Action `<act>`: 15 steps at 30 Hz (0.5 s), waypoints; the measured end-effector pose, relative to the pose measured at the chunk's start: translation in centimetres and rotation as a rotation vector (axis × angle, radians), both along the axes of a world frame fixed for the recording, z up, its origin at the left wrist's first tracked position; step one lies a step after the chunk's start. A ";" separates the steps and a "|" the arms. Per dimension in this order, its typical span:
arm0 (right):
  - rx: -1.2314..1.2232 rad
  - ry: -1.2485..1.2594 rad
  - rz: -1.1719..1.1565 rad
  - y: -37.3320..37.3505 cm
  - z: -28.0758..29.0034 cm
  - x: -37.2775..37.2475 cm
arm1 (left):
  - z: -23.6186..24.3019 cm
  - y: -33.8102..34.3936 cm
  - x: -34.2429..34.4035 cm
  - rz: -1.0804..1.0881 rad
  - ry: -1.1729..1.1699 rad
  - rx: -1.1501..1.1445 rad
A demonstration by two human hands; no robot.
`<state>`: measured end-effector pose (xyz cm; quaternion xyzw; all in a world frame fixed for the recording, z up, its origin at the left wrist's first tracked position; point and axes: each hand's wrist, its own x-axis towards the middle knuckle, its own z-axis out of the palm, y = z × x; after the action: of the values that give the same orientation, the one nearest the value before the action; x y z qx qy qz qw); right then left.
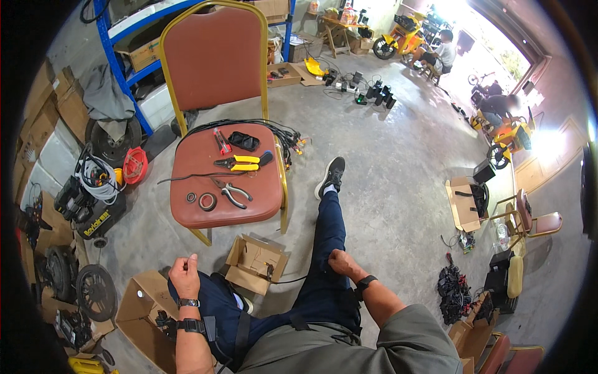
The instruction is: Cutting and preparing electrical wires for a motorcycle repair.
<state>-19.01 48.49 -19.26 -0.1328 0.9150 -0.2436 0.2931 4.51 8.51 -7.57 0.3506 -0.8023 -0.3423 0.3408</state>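
My left hand [186,275] rests over my bent left knee, fingers curled, with no object visible in it. My right hand [342,262] is closed on my right thigh [321,249], its fingertips hidden. Ahead, a padded chair [227,187] carries a red cutter [222,142], a black pouch [244,141], yellow-handled wire strippers [244,163], grey pliers [234,194], two tape rolls [207,201] and black cables [285,138]. An open cardboard box [246,274] with a small part inside sits on the floor between my legs; a larger one [134,305] is at lower left.
Blue shelving [111,50], tyres, a compressor [87,212] and cardboard line the left. Chargers [377,93] lie on the floor ahead. Two people [443,55] [492,106] are by yellow scooters [411,40]. Chairs [548,224], boxes [461,206] and tangled wiring [453,290] are at right.
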 end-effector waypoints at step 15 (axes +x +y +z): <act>-0.030 0.057 0.004 -0.1 -0.2 0.2 | 0.1 0.0 0.0 -0.001 -0.011 -0.011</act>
<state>-18.84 48.44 -19.49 -0.1458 0.9189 -0.2528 0.2655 4.47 8.53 -7.45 0.3500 -0.8063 -0.3360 0.3383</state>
